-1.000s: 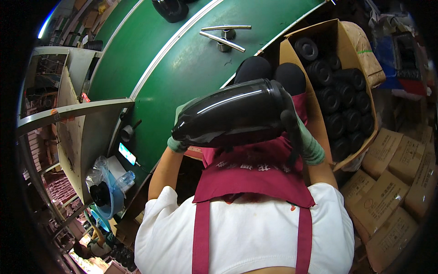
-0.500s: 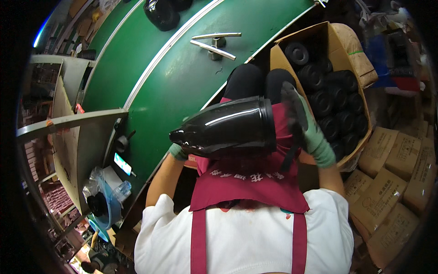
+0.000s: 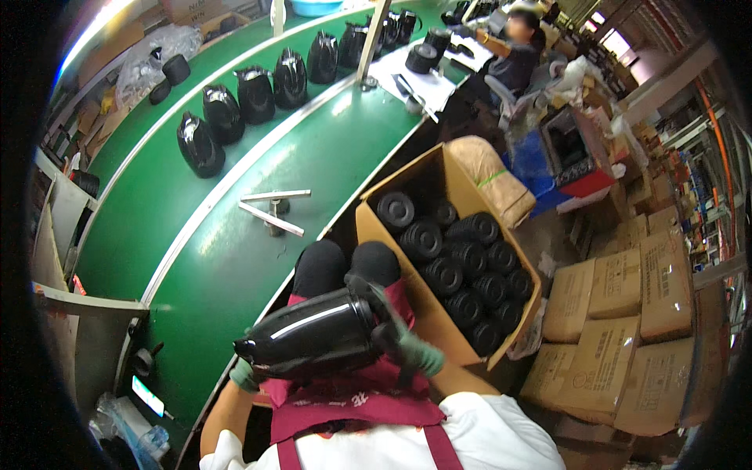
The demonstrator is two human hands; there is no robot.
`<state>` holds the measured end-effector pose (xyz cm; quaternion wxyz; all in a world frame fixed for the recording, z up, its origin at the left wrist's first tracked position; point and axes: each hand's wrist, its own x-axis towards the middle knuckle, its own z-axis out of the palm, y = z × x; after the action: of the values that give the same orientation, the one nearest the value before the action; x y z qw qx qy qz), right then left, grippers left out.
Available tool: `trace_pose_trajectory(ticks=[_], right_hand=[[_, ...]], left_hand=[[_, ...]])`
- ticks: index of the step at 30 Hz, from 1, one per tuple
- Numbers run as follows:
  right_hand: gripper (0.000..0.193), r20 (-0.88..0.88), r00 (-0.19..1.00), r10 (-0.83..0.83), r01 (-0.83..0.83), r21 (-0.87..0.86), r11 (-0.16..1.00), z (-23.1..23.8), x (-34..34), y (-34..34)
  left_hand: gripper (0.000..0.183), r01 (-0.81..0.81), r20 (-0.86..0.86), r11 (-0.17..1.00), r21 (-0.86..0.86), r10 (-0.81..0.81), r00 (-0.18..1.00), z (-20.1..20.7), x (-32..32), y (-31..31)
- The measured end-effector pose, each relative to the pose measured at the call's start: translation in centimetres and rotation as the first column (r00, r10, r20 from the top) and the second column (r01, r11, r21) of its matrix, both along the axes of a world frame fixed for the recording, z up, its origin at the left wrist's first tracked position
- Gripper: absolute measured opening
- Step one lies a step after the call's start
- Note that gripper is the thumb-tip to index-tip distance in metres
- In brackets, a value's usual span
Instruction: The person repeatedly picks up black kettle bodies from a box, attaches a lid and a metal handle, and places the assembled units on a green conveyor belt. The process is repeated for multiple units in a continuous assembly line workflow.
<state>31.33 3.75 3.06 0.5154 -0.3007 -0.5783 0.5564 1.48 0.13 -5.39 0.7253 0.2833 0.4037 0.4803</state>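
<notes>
A glossy black jug-shaped body (image 3: pixel 309 335) lies on its side across my lap, its narrow spout end to the left and its wide ringed end to the right. My left hand (image 3: pixel 245 374), in a green glove, holds it from beneath near the spout; its fingers are mostly hidden by the jug. At the wide end my right hand (image 3: pixel 389 319), in a green glove with dark-coated fingers, lies against the rim with the fingers curled over it. That hand is somewhat blurred. Beneath the jug is my maroon apron (image 3: pixel 329 407).
Beside my right knee stands an open carton (image 3: pixel 376 227) of ribbed black round parts (image 3: pixel 442 276). Several black jugs (image 3: pixel 254 95) line the green bench (image 3: pixel 211 305), with a V-shaped metal stand (image 3: pixel 274 210) nearer. Stacked cartons (image 3: pixel 599 368) are at right; another person (image 3: pixel 517 63) sits far off.
The view has swung up and to the right, bringing the jug row and the other person into sight. My right hand has moved in against the jug's wide end.
</notes>
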Motion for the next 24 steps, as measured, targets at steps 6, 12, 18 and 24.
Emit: trace_pose_trajectory(ticks=[6, 12, 18, 24], right_hand=[[0.069, -0.432, 0.902, 0.018, -0.385, -0.784, 0.486, -1.5, 1.4, 2.4], [0.067, 0.069, 0.998, 0.006, 0.000, -0.089, 0.996, -1.1, -0.4, 0.8], [0.066, -0.187, 0.967, 0.174, -0.253, -0.607, 0.753, -0.3, 2.7, 2.5], [0.065, -0.009, 0.998, -0.054, 0.051, -0.222, 0.974, -0.8, 0.2, 1.4]], left_hand=[[0.042, 0.381, -0.783, 0.775, 0.505, 0.226, 0.579, 11.6, 2.5, 3.8], [0.039, -0.100, -0.297, 0.983, 0.152, 0.142, 0.944, 1.9, 1.2, 1.1], [0.041, 0.280, -0.684, 0.848, 0.450, 0.126, 0.718, 11.3, 2.1, 4.8], [0.037, 0.316, -0.673, 0.836, 0.449, 0.084, 0.734, 6.8, 2.0, 3.9]])
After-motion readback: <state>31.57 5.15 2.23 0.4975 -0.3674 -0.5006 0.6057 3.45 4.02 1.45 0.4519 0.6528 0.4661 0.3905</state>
